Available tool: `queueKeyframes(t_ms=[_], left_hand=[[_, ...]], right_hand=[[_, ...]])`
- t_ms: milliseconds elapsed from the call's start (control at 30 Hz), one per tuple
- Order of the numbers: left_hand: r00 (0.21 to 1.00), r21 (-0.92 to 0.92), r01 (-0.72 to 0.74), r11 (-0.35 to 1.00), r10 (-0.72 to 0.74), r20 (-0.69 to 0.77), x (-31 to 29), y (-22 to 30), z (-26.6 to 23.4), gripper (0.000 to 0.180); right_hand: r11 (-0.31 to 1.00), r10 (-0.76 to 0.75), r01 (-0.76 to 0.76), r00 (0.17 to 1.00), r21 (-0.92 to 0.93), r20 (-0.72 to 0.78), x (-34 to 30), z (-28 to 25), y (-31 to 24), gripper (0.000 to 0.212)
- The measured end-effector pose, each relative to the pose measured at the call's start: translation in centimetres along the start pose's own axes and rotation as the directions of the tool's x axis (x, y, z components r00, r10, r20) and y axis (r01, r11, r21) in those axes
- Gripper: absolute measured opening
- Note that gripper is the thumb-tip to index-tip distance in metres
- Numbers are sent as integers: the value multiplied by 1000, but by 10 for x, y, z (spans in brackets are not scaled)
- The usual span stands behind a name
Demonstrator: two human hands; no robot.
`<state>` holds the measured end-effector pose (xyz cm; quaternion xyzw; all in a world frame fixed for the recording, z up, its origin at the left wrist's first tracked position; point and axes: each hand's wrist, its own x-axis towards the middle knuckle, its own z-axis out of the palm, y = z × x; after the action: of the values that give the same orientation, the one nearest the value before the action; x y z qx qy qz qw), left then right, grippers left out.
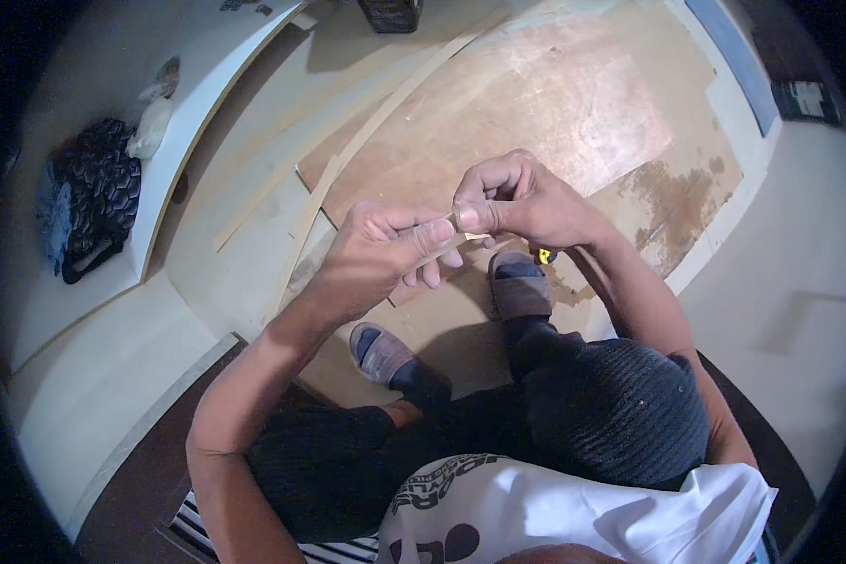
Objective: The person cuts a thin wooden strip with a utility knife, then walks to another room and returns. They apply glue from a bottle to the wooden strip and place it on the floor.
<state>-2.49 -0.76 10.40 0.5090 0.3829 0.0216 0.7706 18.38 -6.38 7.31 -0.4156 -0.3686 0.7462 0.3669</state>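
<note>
A small strip is held between the 2 hands, at about the middle of the view, above the floor and well up from the lap. Only a little of it is shown: it appears thin and narrow, pale brown to yellowish, with a lighter patch below the fingertips. Its full length, its ends and its material cannot be told, as most of it is covered by the fingers.

By the left hand the strip is pinched, the thumb being laid along it and the other fingers loosely bent underneath. By the right hand it is gripped between thumb and curled forefinger, with the tips of the 2 hands brought close together. Both hands are nearly closed at the tips.

Beyond the hands, a reddish-brown board is laid on the floor, with a dark stain spread at its right. Long pale laths are set along its left side. 2 sandals are worn below the hands, and a small yellow object is seen beside the right one.
</note>
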Motion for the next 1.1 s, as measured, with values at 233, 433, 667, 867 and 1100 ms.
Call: queueKeyframes(t_ms=[233, 433, 667, 867, 1100], left_hand=[[1000, 31, 31, 999, -31, 6, -4, 5, 3, 29], [948, 23, 212, 977, -212, 239, -5, 15, -5, 27], [961, 60, 147, 987, -157, 228, -5, 15, -3, 27], [964, 6, 81, 997, -80, 253, -7, -2, 6, 27], [981, 104, 165, 981, -174, 87, -3, -6, -9, 28]], right_hand=[[1000, -17, 17, 1000, 24, -16, -4, 2, -1, 19], [999, 50, -47, 964, -16, 263, -4, -5, -5, 18], [995, 84, -69, 961, -67, 262, 0, -10, -3, 21], [963, -40, -44, 952, 265, 303, 0, 0, 52, 22], [924, 38, -14, 998, -382, 57, -1, -7, 2, 15]])
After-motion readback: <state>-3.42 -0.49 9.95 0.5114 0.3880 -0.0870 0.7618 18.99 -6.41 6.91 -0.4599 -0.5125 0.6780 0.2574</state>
